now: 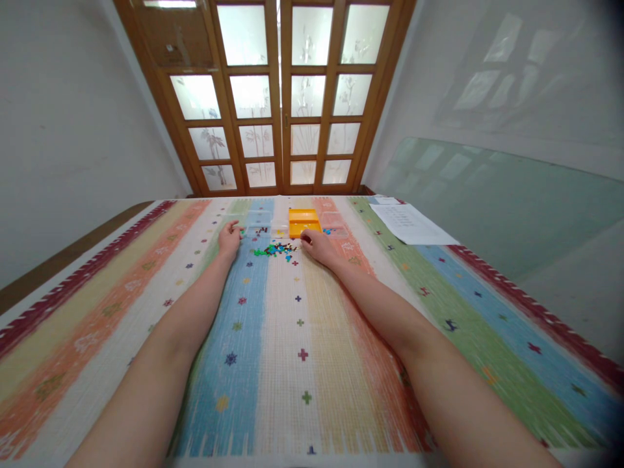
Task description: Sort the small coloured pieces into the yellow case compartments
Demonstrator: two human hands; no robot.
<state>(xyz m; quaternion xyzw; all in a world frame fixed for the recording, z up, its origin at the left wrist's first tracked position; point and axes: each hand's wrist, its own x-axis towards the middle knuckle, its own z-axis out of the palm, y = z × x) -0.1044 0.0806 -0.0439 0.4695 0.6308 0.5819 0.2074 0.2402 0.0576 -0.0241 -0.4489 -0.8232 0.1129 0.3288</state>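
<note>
A small pile of mixed green, blue and dark pieces [275, 249] lies on the striped tablecloth between my hands. My right hand [316, 246] is at the pile's right end, in front of an orange lidded box [303, 216] that stands open. Its fingertips are pinched together; whatever they hold is too small to make out. Left of the pile, my left hand [230, 238] rests beside a clear plastic box [258, 221], fingers loosely bent and apart, with nothing visible in them. Dark and green bits sit in that clear box. Another clear box [334, 224] with blue bits is partly behind my right hand.
White printed sheets [412, 223] lie at the table's far right. The striped tablecloth [287, 364] covers the table. Wooden doors with glass panes [283, 97] stand behind it, and a pale green glass panel [487, 208] leans along the right wall.
</note>
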